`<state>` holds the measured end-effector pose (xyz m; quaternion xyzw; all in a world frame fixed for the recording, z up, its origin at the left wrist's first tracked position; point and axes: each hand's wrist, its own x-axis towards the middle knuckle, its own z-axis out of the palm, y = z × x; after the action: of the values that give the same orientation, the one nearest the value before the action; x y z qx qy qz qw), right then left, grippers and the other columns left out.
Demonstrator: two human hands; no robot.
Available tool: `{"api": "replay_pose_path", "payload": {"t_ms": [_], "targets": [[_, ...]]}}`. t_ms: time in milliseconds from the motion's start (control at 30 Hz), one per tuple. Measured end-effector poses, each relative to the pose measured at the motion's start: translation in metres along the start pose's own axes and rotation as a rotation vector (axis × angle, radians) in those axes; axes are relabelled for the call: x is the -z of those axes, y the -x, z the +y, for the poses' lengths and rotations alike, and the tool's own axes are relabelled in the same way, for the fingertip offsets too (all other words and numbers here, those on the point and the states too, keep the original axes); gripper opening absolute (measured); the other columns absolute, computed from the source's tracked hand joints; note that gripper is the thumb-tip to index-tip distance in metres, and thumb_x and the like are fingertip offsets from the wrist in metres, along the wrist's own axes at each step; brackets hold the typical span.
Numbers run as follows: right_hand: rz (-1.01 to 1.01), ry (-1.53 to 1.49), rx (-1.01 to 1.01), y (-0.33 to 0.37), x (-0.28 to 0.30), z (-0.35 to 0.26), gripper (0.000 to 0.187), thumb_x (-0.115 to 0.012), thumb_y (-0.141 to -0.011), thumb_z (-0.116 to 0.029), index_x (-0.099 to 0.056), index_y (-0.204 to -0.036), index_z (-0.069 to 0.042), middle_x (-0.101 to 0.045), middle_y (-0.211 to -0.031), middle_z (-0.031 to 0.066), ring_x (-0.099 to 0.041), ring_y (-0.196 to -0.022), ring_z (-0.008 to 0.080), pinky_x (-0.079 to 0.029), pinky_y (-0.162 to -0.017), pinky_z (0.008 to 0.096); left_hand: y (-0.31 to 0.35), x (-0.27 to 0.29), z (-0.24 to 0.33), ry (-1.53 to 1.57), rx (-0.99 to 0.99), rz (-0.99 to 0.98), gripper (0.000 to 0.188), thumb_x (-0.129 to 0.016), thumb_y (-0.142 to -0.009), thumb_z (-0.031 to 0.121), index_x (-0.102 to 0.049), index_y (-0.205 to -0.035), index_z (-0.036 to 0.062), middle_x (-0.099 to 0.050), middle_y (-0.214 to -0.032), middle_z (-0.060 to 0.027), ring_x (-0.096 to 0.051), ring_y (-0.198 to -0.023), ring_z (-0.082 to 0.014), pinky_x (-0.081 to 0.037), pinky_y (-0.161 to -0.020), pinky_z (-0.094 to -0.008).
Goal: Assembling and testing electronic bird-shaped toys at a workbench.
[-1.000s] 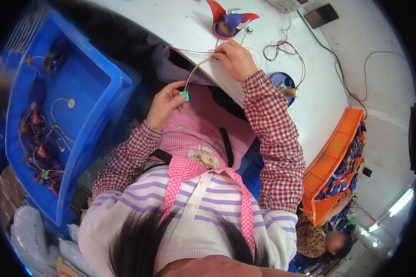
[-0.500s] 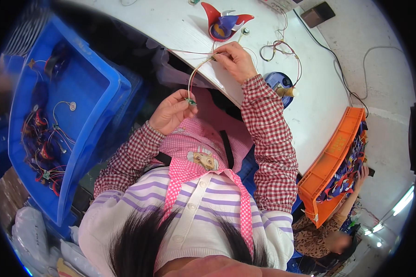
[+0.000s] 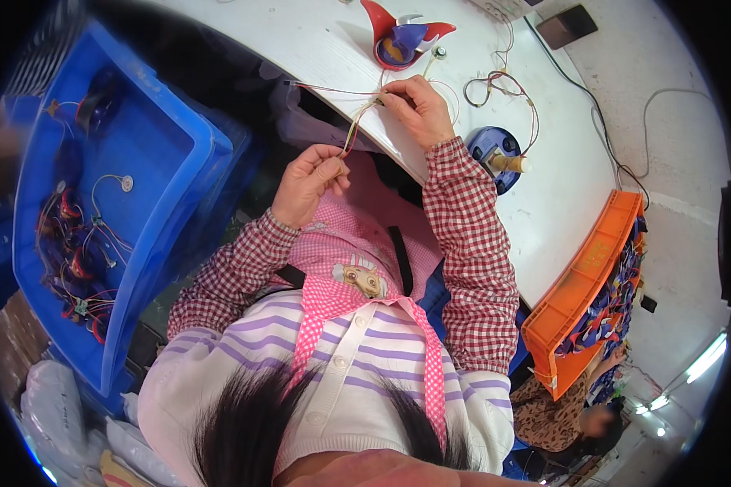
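My left hand (image 3: 310, 185), over the apron, is closed in a pinch on the lower end of several thin wires (image 3: 353, 130). The small green circuit board at that end is hidden by the fingers. My right hand (image 3: 421, 112) pinches the upper part of the same wires at the table's edge. A loose end of red and dark wire (image 3: 325, 88) sticks out leftward from the right fingers. Just beyond that hand stands a red and purple plastic part (image 3: 400, 40) with pointed wings, and a small round component (image 3: 439, 53) on a wire beside it.
On the white table (image 3: 560, 219) are a blue round device with a tan spool (image 3: 508, 164) and a coiled cable (image 3: 495, 81). A blue crate (image 3: 158, 219) with wired parts stands left. An orange crate (image 3: 581, 284) of colourful parts is right, with another person (image 3: 556, 414) beyond.
My left hand has moved slightly up the wires, and the green board is now out of sight. My right hand keeps its pinch. The other person's raised arm has come down.
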<state>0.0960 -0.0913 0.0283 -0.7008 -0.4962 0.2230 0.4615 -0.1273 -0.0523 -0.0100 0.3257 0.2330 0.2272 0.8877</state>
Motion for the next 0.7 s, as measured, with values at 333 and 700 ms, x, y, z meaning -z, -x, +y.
{"api": "replay_pose_path", "payload": {"t_ms": [333, 700], "targets": [[-0.037, 0.017, 0.009, -0.004, 0.000, 0.002, 0.012, -0.065, -0.081, -0.010, -0.066, -0.090, -0.002, -0.054, -0.083, 0.0038, -0.052, -0.068, 0.0121, -0.042, -0.062, 0.0213, -0.008, 0.010, 0.002, -0.021, 0.048, -0.041, 0.022, -0.052, -0.093, 0.011, -0.052, -0.112, -0.0003, -0.060, -0.089, -0.0096, -0.058, -0.068, -0.0128, -0.046, -0.056, -0.0195], [-0.075, 0.031, 0.001, -0.006, 0.004, 0.001, 0.013, -0.065, -0.081, -0.008, -0.065, -0.093, -0.002, -0.056, -0.083, 0.0039, -0.052, -0.068, 0.0117, -0.043, -0.061, 0.0217, -0.011, 0.006, 0.008, 0.074, 0.026, -0.007, 0.023, -0.053, -0.092, 0.010, -0.052, -0.113, -0.0001, -0.060, -0.093, -0.0103, -0.057, -0.071, -0.0124, -0.046, -0.059, -0.0197]]}}
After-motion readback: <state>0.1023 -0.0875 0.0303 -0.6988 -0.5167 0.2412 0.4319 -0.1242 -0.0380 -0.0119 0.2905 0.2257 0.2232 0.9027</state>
